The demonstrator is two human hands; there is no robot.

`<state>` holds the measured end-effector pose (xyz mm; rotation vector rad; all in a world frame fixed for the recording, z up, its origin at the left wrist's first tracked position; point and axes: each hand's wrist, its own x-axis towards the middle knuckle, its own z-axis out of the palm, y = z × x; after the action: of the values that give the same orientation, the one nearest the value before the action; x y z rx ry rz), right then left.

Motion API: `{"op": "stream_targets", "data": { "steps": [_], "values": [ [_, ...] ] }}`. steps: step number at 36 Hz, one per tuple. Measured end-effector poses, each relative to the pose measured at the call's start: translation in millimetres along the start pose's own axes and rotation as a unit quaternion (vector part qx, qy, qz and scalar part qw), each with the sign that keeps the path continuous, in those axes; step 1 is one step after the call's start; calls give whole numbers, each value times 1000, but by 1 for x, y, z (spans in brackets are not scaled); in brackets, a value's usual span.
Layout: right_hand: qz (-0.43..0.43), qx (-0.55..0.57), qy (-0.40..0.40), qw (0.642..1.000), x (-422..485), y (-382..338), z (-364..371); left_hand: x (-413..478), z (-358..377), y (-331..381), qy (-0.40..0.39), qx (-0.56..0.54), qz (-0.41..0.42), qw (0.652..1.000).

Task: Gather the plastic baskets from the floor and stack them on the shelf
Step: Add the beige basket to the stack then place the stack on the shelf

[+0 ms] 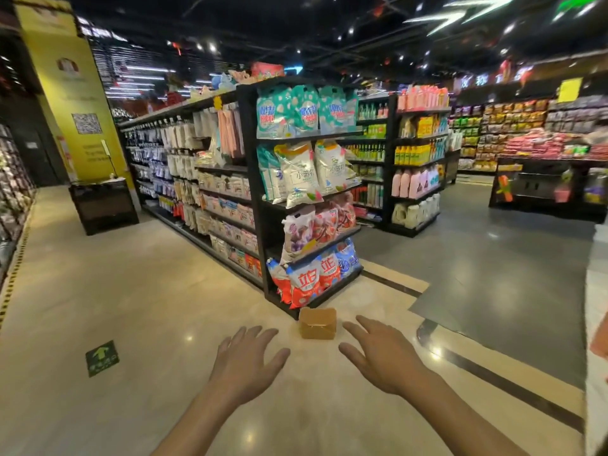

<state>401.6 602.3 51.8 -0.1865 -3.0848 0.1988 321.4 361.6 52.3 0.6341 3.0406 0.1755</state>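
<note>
No plastic basket shows anywhere in the head view. My left hand [245, 363] and my right hand [378, 355] are stretched forward over the beige shop floor, palms down, fingers spread, holding nothing. Just beyond them a small brown cardboard box [317, 323] sits on the floor, between the two hands and apart from both. Behind the box stands the end of a black shelf unit [260, 192] loaded with bags of washing powder.
A long aisle runs back on the left beside the shelf unit, with a dark low cabinet [103, 205] and a yellow pillar [72, 103] at its far end. A grey floor area [493, 268] opens to the right. Someone's light clothing [597, 324] fills the right edge. A green arrow sticker [102, 358] marks the floor.
</note>
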Motion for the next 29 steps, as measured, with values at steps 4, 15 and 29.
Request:
{"op": "stream_targets", "data": {
  "steps": [4, 15, 29],
  "values": [
    [10, 5, 1, 1000, 55, 37, -4, 61, -4, 15, 6, 5, -2, 1000],
    [46, 24, -18, 999, 170, 101, -13, 205, -4, 42, 3, -9, 20, 1000],
    [95, 40, -9, 995, 379, 130, 0, 437, 15, 2, 7, -41, 39, 998]
  ]
}}
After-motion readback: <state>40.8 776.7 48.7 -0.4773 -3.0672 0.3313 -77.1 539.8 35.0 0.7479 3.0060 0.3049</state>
